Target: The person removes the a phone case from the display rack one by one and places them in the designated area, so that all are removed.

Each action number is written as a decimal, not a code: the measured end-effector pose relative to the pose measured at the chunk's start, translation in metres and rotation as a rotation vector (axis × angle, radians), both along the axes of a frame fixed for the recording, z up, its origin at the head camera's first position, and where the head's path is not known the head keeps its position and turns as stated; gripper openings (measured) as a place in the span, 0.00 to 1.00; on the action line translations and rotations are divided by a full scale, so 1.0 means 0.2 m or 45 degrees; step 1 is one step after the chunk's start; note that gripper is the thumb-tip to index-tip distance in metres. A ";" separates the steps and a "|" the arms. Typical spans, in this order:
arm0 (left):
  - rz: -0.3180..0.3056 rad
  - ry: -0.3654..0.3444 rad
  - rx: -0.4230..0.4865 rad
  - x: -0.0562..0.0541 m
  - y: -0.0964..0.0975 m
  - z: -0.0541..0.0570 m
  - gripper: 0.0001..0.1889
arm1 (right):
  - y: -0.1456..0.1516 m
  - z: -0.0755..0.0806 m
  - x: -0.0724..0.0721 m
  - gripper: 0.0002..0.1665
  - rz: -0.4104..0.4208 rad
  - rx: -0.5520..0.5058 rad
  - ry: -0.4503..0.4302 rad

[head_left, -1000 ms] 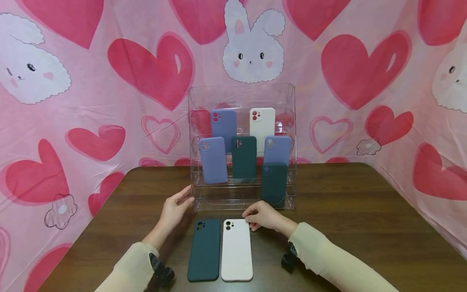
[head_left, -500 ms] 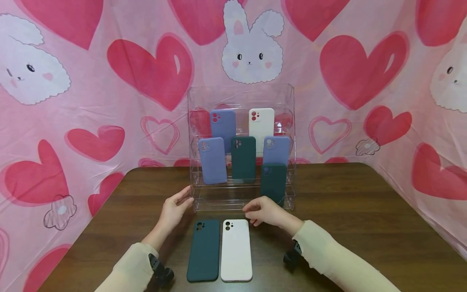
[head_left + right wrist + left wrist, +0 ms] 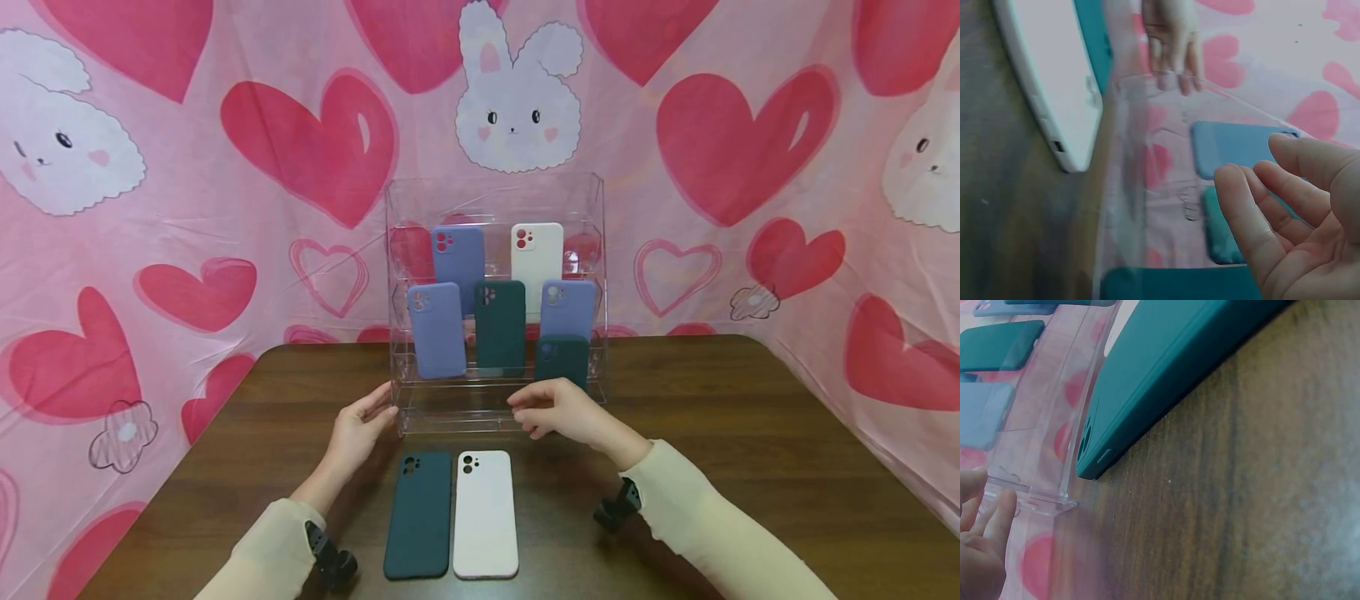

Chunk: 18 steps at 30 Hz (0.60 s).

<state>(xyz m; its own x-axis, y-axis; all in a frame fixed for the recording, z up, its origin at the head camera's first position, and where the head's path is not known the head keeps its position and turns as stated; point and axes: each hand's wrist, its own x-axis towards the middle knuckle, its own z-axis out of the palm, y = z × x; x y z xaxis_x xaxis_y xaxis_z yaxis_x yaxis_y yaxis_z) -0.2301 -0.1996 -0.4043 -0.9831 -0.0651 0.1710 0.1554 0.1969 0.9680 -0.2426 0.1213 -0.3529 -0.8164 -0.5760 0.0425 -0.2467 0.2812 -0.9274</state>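
In the head view, a clear stand (image 3: 495,197) sits in the middle of the frame on a brown table (image 3: 720,433), before a pink cloth (image 3: 630,208) with hearts. It holds a blue case (image 3: 459,254) and a back white case (image 3: 537,258). In front are a left pale case (image 3: 438,330), a middle green case (image 3: 500,329) and a right pale case (image 3: 568,305). A low green case (image 3: 562,362) is under that, on the right. A flat green case (image 3: 417,515) and a flat white case (image 3: 485,515) lie side by side, low in the middle of the frame.

The left hand (image 3: 358,429) touches the stand's lower left edge with mostly straight fingers. The right hand (image 3: 566,412) covers the bottom of the low green case. Its grip is free.

In the left wrist view, the left hand is at the lower left, its grip loose against the stand. The flat green case looks big at the top.

In the right wrist view, the right hand is at the lower right, fingers softly bent, thumb apart. The flat white case is at the upper left.
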 end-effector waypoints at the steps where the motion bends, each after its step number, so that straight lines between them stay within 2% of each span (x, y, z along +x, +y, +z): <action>1: 0.000 0.003 -0.005 0.00 0.00 0.00 0.23 | 0.01 0.02 0.00 0.19 -0.007 -0.010 0.009; 18: 0.000 0.040 -0.036 -0.01 -0.01 -0.02 0.23 | 0.16 0.20 -0.04 0.23 -0.203 -0.156 0.115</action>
<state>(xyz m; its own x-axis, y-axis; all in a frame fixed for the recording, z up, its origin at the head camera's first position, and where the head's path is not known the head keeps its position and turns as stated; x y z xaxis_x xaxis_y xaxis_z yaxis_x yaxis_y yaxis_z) -0.2320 -0.2014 -0.4080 -0.9772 -0.0602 0.2034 0.1854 0.2242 0.9568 -0.2511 0.1540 -0.3120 -0.8865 -0.4258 0.1813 -0.2916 0.2099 -0.9332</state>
